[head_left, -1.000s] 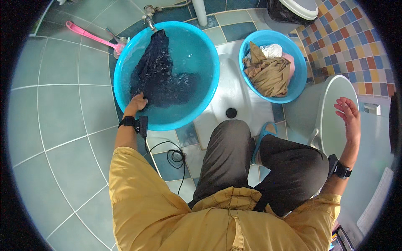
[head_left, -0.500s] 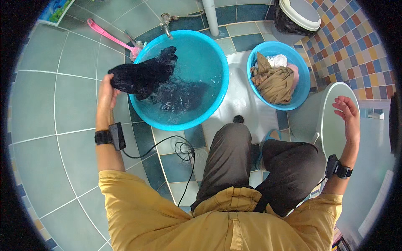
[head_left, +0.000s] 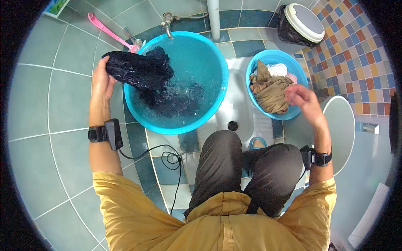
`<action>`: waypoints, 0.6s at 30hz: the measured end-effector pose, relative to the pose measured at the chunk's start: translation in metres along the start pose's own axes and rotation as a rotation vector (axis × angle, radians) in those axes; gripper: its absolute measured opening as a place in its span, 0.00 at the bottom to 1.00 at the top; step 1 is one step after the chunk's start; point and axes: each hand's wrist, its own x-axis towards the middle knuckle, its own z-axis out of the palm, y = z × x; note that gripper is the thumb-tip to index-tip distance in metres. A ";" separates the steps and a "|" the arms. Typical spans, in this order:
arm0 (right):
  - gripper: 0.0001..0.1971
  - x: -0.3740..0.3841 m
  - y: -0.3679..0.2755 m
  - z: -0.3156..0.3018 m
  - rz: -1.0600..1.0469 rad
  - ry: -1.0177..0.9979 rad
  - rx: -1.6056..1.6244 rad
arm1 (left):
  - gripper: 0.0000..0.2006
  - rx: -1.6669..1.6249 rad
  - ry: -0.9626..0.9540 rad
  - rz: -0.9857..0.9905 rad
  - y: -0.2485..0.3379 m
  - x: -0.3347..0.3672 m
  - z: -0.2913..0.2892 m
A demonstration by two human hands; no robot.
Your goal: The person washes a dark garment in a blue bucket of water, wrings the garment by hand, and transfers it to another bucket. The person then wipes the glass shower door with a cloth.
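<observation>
My left hand (head_left: pixel 102 81) grips one end of a wet black garment (head_left: pixel 138 71) at the left rim of the large blue basin (head_left: pixel 224 79). The garment's other part trails into the water (head_left: pixel 197 54), where its dark folds lie under the surface. On the right, my right hand (head_left: pixel 305 100) hovers by the smaller blue basin (head_left: pixel 300 62), its fingers loosely bent, apart and slightly blurred, with nothing seen in them. Right beside those fingers is a heap of olive-brown cloth (head_left: pixel 270 94); a white cloth (head_left: pixel 277 69) and a bit of pink cloth lie behind it.
A tap (head_left: pixel 167 26) reaches over the large basin's far rim. Beside it, a pink-handled brush (head_left: pixel 104 29) leans on the wall. A lidded bin (head_left: pixel 303 23) stands far right, a tall pale tub (head_left: pixel 339 129) near right. A black cable (head_left: pixel 169 157) coils on the floor.
My right hand has swung left from over the pale tub to the smaller basin. My left hand has drawn the black garment slightly left and up.
</observation>
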 end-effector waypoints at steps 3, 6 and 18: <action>0.11 0.023 0.003 0.030 -0.073 -0.131 -0.091 | 0.12 0.083 0.037 -0.051 -0.024 0.017 -0.013; 0.11 0.037 0.011 0.042 -0.024 -0.197 -0.055 | 0.10 -0.099 -0.166 -0.135 -0.045 0.026 -0.013; 0.10 0.066 0.032 0.070 0.044 -0.251 -0.012 | 0.40 1.419 -0.350 -0.169 -0.210 -0.004 0.002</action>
